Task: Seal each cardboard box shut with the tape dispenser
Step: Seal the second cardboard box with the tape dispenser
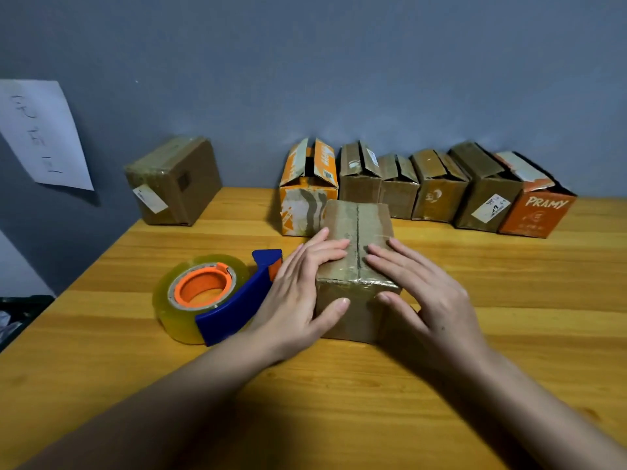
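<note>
Head view, brown box (356,266), flaps closed, untaped

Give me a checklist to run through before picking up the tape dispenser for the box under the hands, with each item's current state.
1. Flaps of the front box closed, seam together: ok.
2. Left hand and right hand press the flaps flat: ok.
3. Tape dispenser within reach, beside the left hand: ok.
4. A hand free to take it: not ok, both rest on the box.
5. Free tape end ready at the blade: cannot tell.
6. Seam already taped: cannot tell.
</note>
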